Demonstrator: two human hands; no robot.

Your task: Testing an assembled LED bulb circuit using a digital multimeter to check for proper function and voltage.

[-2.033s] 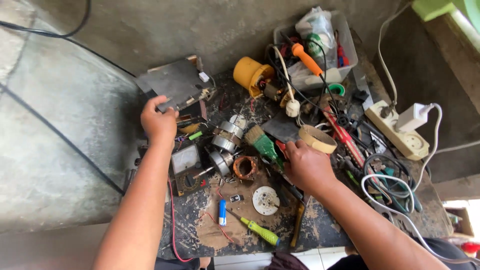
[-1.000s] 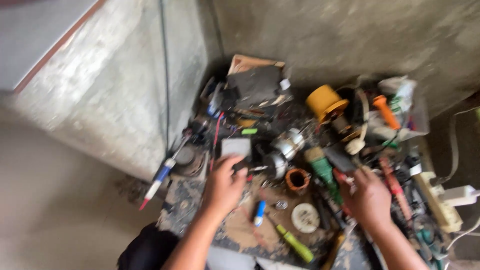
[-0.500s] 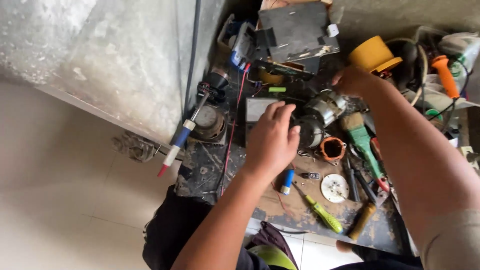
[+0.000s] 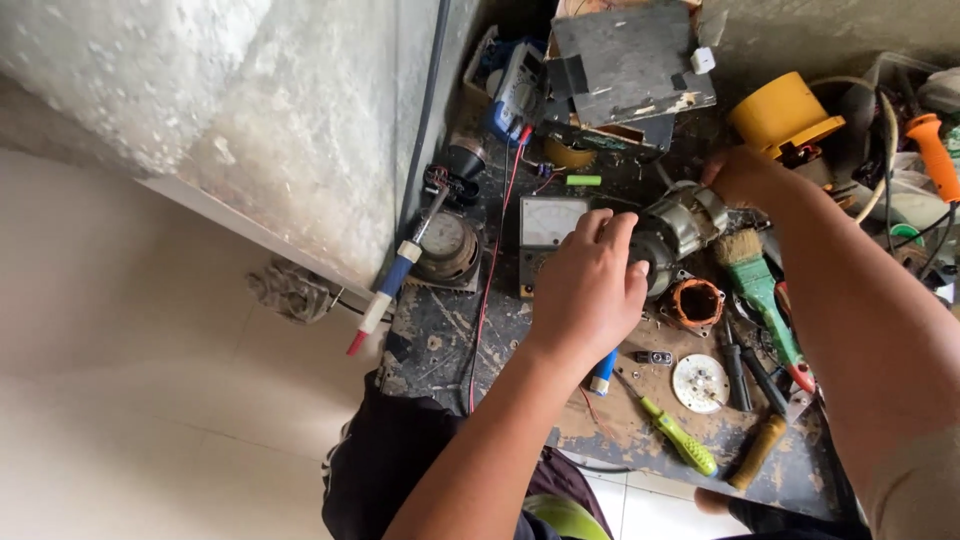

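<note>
Both hands, left hand (image 4: 590,290) and right hand (image 4: 745,178), grip the grey motor (image 4: 675,230) on the workbench (image 4: 430,330).

I see a rough grey concrete wall (image 4: 250,120) filling the upper left of the frame, pale floor tiles (image 4: 130,400) below it at lower left, and a dark, scuffed workbench top (image 4: 440,330) at centre. Daylight, even.
</note>
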